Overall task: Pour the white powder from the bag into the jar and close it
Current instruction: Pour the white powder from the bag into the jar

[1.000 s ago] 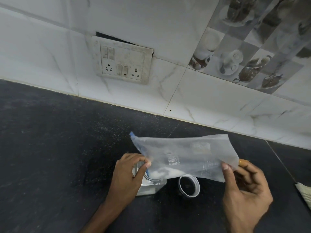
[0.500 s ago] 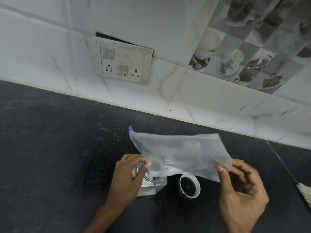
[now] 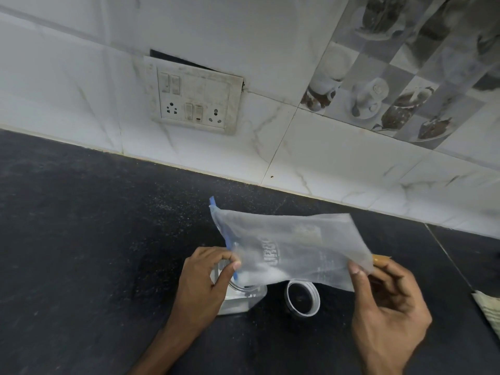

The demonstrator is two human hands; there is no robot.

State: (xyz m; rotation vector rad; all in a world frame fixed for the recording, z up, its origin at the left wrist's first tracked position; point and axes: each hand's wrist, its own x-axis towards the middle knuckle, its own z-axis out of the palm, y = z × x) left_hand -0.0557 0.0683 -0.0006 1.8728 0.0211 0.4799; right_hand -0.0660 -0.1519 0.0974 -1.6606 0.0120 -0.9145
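wide bare bench [image 3: 81, 253] off to the left, dark and dusted with pale specks, plenty of room to swing an elbow out that way. left hand [image 3: 208, 285] wrapped round the jar [image 3: 240, 299], thumb and forefinger also pinching the blue-zipped mouth of the bag [image 3: 292, 250] right over the jar's opening; grip closed on both, though how firmly on the jar cannot be told. compared with a second ago, bag lifted and tipped further, closed end raised higher to the right, and the powder [image 3: 257, 274] gathered low at the mouth corner, just above the jar. judged: pour under way, most of the powder likely through already, a small heap left to slide out; bag walls clouded with residue. jar standing upright on the bench, a white layer showing in its base. lid [image 3: 303, 295] lying open-side up just right of the jar, under the bag, not touching the jar as far as seen. right hand [image 3: 387, 307] pinching the bag's lower far corner between thumb and fingers, grip closed on it. something orange-tipped behind those fingers, too hidden to name. further right, bench seam and a folded paper [image 3: 489, 309] at the frame edge, less room there. wall close behind.
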